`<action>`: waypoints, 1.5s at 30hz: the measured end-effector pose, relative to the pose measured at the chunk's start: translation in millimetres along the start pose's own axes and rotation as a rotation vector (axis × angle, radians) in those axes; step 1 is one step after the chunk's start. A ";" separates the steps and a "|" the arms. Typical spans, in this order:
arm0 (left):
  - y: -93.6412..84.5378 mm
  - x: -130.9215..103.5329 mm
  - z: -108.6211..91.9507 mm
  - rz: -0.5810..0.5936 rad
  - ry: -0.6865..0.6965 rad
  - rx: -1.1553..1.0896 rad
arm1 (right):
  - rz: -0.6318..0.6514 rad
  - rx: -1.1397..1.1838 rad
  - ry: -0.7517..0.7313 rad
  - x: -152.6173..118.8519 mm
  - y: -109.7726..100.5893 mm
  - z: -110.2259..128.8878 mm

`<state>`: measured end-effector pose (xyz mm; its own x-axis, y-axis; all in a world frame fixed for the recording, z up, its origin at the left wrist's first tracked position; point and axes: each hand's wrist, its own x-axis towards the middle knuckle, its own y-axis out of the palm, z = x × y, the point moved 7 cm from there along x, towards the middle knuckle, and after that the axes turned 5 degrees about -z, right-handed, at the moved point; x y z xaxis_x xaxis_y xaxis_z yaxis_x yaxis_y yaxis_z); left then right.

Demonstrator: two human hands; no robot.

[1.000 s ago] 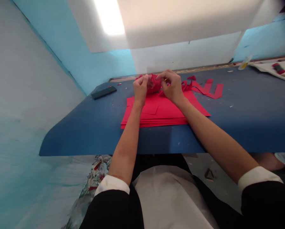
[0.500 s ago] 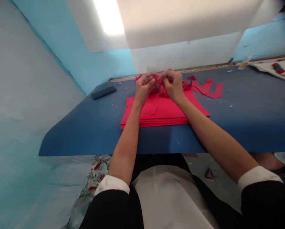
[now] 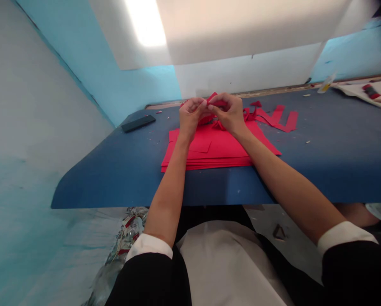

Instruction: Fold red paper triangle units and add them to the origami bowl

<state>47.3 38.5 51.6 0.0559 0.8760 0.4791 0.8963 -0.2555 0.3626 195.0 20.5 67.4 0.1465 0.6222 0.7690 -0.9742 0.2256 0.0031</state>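
Above the far part of a stack of red paper sheets [image 3: 228,146], my left hand [image 3: 191,115] and my right hand [image 3: 231,111] meet with fingertips pinched together. Between them is a small folded piece of red paper [image 3: 213,98], partly hidden by the fingers. Both hands are closed on it. A smaller cut rectangle of red paper [image 3: 201,146] lies on top of the stack below my left hand. Folded red scraps [image 3: 218,125] rest under and beside my right hand.
Red paper strips [image 3: 287,121] lie right of the stack on the blue tabletop [image 3: 330,161]. A dark phone-like slab [image 3: 138,123] is at the left. A small clear bottle [image 3: 326,83] and a marker-like red and dark item [image 3: 371,91] sit at the far right.
The right hand has turned slightly and its fingers are repositioned. A corner of the red paper now sticks up above the fingers. The stack and strips have not moved.
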 end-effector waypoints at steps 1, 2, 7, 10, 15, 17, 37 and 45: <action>-0.3 0.3 -0.5 0.005 0.023 0.026 | -0.020 -0.001 -0.003 0.6 -0.9 -1.4; 0.0 0.4 -1.3 0.014 0.044 0.059 | -0.044 -0.003 -0.012 1.1 -2.5 -1.6; 6.1 -1.3 -7.1 0.052 0.110 0.140 | -0.118 -0.004 -0.138 -0.9 -9.7 15.8; 7.2 -1.0 -10.0 0.043 0.139 0.117 | -0.146 -0.019 -0.209 -3.6 -12.7 28.7; 3.7 1.0 -11.7 0.030 0.189 0.122 | -0.150 -0.064 -0.291 -4.6 -14.2 34.9; 1.3 1.6 -11.4 0.015 0.188 0.138 | -0.132 -0.075 -0.302 -3.9 -13.2 32.3; 1.0 -3.7 -13.2 -0.031 0.153 0.216 | -0.092 -0.082 -0.162 -2.7 -13.2 35.5; -4.1 1.2 -12.2 -0.087 0.151 0.227 | -0.093 -0.075 -0.120 -0.7 -12.0 24.5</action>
<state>38.4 35.7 60.5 -0.0768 0.8154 0.5737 0.9713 -0.0687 0.2276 202.3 -1.1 82.5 0.2091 0.5030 0.8386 -0.9414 0.3357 0.0333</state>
